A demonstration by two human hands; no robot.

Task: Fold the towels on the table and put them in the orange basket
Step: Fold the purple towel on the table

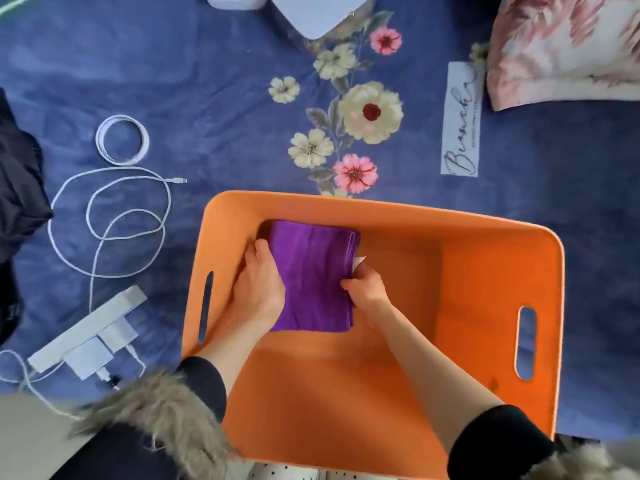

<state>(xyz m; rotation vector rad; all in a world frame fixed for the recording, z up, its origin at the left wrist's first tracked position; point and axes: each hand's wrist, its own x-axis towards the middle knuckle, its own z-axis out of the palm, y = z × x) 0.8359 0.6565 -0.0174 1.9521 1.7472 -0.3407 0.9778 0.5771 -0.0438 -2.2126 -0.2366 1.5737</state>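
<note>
The folded purple towel [311, 271] hides the fingers of both hands beneath its side edges. The near wall of the orange plastic basket [381, 209] is cut off by the bottom edge. A dark crumpled cloth [17, 174] runs off left, a pink-patterned pillow [568, 46] off right.

Both forearms bare, dark sleeves pushed up, reaching forward and down. Left hand [258, 289] palm down, fingers curled over edge of what it holds. Right hand [367, 289] gripping opposite edge, thumb on top.

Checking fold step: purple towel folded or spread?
Folded: the purple towel is a compact rectangle with stacked layers at its edge, inside the orange basket, both hands on it.
</note>
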